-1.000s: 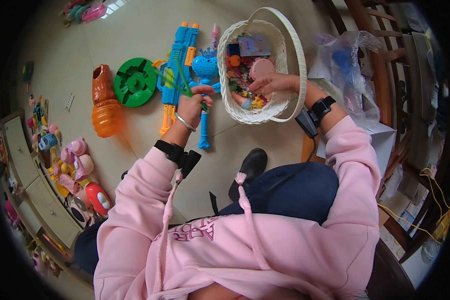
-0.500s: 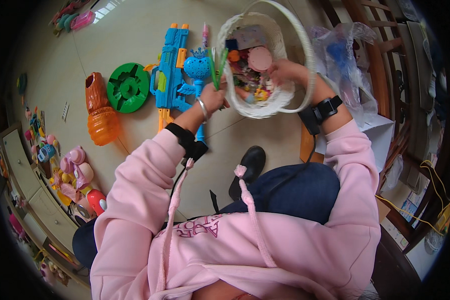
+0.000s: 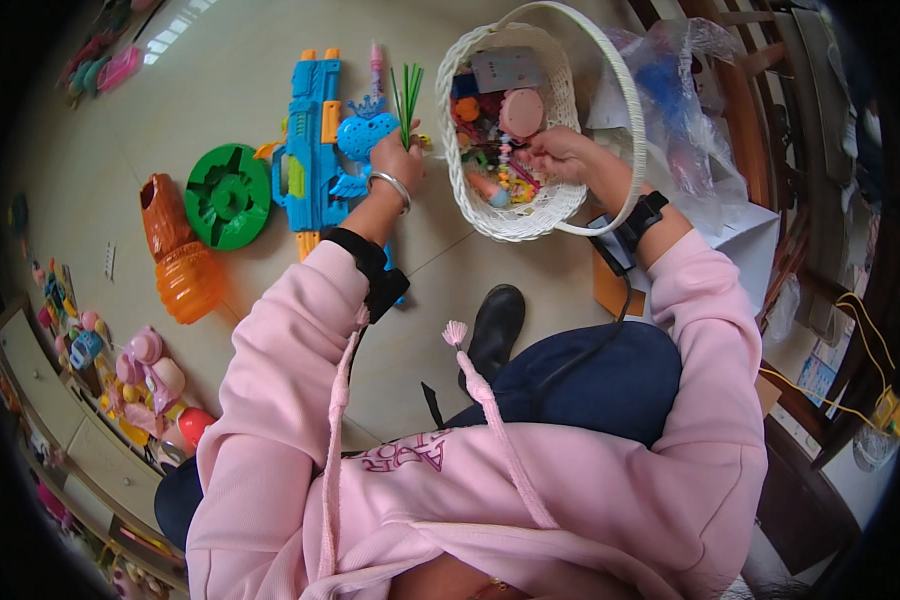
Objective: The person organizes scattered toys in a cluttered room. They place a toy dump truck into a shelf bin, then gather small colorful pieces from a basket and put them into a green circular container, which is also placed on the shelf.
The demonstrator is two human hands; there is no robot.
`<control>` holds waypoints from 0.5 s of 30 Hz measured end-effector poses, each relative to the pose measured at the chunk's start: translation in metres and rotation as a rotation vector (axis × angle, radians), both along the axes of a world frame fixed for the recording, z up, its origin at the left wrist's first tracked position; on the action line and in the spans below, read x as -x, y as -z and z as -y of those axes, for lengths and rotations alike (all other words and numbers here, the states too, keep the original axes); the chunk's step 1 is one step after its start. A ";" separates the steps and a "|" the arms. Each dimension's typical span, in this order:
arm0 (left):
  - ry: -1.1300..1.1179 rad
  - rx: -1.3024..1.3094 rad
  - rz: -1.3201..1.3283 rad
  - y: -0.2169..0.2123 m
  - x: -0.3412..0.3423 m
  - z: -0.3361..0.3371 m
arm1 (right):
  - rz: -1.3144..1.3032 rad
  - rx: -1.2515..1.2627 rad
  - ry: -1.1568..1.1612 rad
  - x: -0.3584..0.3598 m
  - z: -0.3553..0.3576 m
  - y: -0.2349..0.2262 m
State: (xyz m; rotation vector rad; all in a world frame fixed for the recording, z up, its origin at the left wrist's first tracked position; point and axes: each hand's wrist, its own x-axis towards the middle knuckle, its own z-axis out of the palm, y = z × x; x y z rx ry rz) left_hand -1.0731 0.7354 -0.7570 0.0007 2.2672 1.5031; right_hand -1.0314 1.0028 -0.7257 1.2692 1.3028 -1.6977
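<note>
The left hand (image 3: 398, 160) is closed around a small bunch of thin green sticks (image 3: 406, 95), held upright over the floor (image 3: 220, 90) just left of the basket (image 3: 490, 215). The right hand (image 3: 555, 152) reaches into the basket from its right side, fingers curled among the small toys; whether it pinches one I cannot tell.

One white woven basket with a hoop handle sits on the floor, filled with mixed small toys, among them a pink round piece (image 3: 521, 112) and a grey card (image 3: 500, 70); the rest are too jumbled to count. The handle arches over the right wrist.

Left of the left hand lie one blue toy gun (image 3: 310, 150) with orange parts, and one blue heart-shaped toy (image 3: 362, 133), which the hand partly covers. Further left are one green round disc (image 3: 227, 196) and one orange bottle-shaped toy (image 3: 175, 255), touching each other. A clear plastic bag (image 3: 685, 100) lies just right of the basket. One black shoe (image 3: 495, 325) shows below the basket. More pink toys (image 3: 145, 375) crowd the lower left edge.
</note>
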 end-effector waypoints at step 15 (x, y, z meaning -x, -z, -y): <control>0.122 0.448 -0.005 -0.008 0.011 -0.023 | -0.084 -0.223 -0.351 0.011 0.030 0.002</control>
